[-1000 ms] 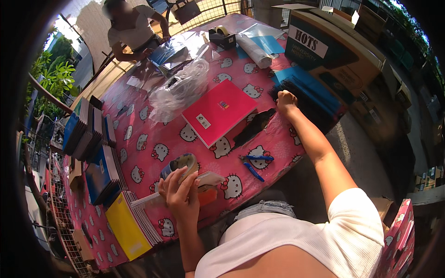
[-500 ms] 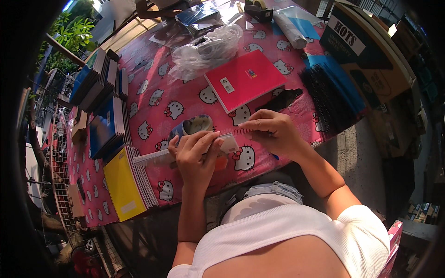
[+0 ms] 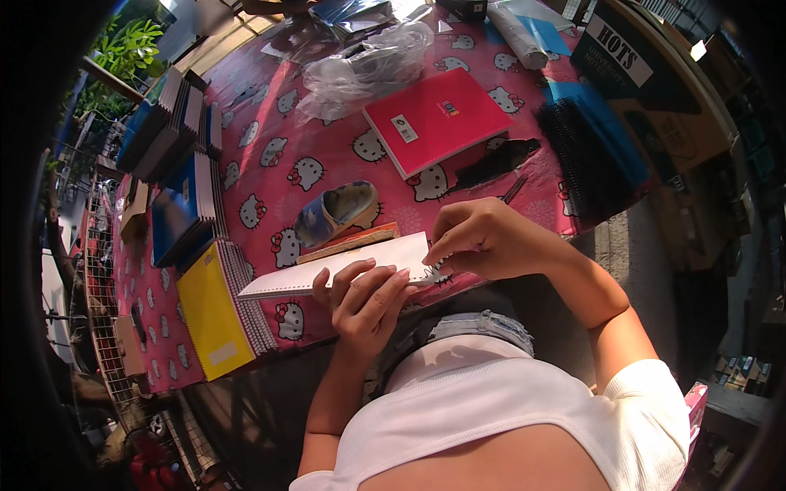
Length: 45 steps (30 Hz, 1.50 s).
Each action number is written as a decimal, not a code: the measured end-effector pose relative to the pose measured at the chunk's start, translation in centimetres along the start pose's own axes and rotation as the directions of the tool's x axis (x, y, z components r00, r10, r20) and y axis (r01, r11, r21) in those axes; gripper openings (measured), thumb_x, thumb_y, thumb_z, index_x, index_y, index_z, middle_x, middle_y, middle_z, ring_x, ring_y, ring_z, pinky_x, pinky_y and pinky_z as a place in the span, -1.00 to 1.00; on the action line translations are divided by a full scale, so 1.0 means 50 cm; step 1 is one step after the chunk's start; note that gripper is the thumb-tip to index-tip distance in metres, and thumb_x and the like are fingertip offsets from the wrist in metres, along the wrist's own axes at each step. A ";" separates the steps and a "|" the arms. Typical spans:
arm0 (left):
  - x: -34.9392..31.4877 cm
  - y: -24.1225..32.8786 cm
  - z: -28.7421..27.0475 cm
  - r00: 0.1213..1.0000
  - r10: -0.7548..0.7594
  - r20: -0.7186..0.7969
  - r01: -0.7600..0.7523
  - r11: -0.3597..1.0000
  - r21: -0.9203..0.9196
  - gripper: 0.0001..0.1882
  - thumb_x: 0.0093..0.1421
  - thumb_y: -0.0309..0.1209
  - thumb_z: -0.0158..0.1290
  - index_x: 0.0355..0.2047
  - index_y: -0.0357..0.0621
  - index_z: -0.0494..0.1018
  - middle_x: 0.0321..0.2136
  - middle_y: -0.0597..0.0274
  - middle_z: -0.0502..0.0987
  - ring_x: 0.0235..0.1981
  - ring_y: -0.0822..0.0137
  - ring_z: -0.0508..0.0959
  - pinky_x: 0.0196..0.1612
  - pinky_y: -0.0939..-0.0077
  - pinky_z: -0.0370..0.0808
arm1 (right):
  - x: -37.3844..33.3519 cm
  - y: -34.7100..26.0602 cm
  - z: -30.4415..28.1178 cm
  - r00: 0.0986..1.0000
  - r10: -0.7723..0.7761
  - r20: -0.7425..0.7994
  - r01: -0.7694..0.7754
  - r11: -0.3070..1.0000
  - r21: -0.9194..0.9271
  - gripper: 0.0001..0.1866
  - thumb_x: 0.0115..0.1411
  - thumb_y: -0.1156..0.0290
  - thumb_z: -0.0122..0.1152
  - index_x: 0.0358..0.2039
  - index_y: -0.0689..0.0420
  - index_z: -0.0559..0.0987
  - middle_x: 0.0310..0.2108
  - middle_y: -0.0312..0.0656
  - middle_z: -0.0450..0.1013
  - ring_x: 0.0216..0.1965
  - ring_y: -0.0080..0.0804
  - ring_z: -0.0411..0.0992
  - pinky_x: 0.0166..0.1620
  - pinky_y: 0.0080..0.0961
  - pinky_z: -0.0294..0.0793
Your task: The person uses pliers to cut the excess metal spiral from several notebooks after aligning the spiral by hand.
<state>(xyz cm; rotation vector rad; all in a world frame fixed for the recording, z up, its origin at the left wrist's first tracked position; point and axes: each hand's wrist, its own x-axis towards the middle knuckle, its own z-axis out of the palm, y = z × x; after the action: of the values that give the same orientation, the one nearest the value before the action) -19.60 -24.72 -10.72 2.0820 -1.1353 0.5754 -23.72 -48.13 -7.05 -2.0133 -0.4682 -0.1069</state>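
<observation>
My left hand (image 3: 364, 307) grips a white notebook (image 3: 352, 266) by its near edge, the fingers bent over a row of punched holes. The notebook is tilted at the table's front edge, its white face up. At its right corner my right hand (image 3: 485, 237) pinches a thin wire coil (image 3: 431, 268), whose loops meet the end holes. How many holes the coil passes through is hidden by the fingers. Just beyond the notebook lie a flat wooden block (image 3: 354, 242) with an orange edge and a blue patterned slip-on shoe (image 3: 337, 213).
A red notebook (image 3: 438, 123) lies mid-table, with a black flat piece (image 3: 495, 164) beside it. Black coils (image 3: 573, 155) fill the right edge, near a cardboard box (image 3: 667, 98). Yellow notebooks (image 3: 211, 315) and blue notebooks (image 3: 184, 204) are stacked left. Clear plastic (image 3: 360, 78) lies behind.
The notebook has turned so its white face shows, and it sits lower, uncovering the block and shoe. My right hand has brought the coil against the notebook's corner.
</observation>
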 end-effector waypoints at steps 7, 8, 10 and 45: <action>0.014 -0.013 0.002 0.999 0.035 -0.007 -0.035 0.999 -0.019 -0.78 -0.07 -0.30 0.31 -0.36 0.06 0.62 -0.41 0.45 0.57 -0.28 0.43 0.49 0.18 0.28 0.00 | 0.002 -0.021 0.003 0.999 -0.004 0.045 0.011 0.987 -0.163 -0.84 -0.06 0.56 0.31 -0.40 0.07 0.65 -0.46 -0.23 0.44 -0.42 -0.26 0.48 -0.37 -0.41 0.43; 0.021 -0.012 0.005 1.000 0.008 -0.018 -0.009 0.999 -0.038 -0.79 -0.07 -0.30 0.31 -0.37 0.05 0.62 -0.42 0.45 0.57 -0.30 0.43 0.48 0.18 0.28 0.00 | 0.002 -0.027 0.002 0.999 0.024 0.047 -0.013 0.976 -0.217 -0.90 -0.03 0.49 0.29 -0.44 0.03 0.65 -0.47 -0.24 0.43 -0.41 -0.22 0.47 -0.35 -0.36 0.43; 0.037 -0.011 0.009 0.999 -0.031 -0.039 0.029 0.998 -0.059 -0.80 -0.06 -0.30 0.31 -0.38 0.05 0.62 -0.42 0.46 0.57 -0.34 0.43 0.48 0.17 0.30 0.00 | 0.002 -0.044 0.004 0.998 0.061 0.024 -0.053 0.961 -0.272 -0.92 -0.01 0.48 0.26 -0.44 0.04 0.64 -0.47 -0.23 0.43 -0.41 -0.19 0.47 -0.35 -0.34 0.42; 0.077 -0.033 0.029 0.973 -0.212 -0.092 0.222 0.968 0.118 -0.81 -0.12 -0.20 0.29 -0.45 0.16 0.61 -0.49 0.53 0.57 -0.35 0.46 0.46 0.14 0.15 -0.01 | 0.065 -0.038 0.054 0.928 -0.078 -0.364 -0.123 0.858 -0.499 -0.71 -0.08 0.37 0.34 -0.37 0.13 0.44 -0.40 -0.19 0.34 -0.34 -0.22 0.43 -0.34 -0.35 0.44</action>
<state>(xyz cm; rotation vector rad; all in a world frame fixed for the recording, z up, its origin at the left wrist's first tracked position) -16.09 -27.27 -9.73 2.2356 -0.8302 0.6309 -21.76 -44.09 -5.84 -2.4461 -0.1743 -0.6537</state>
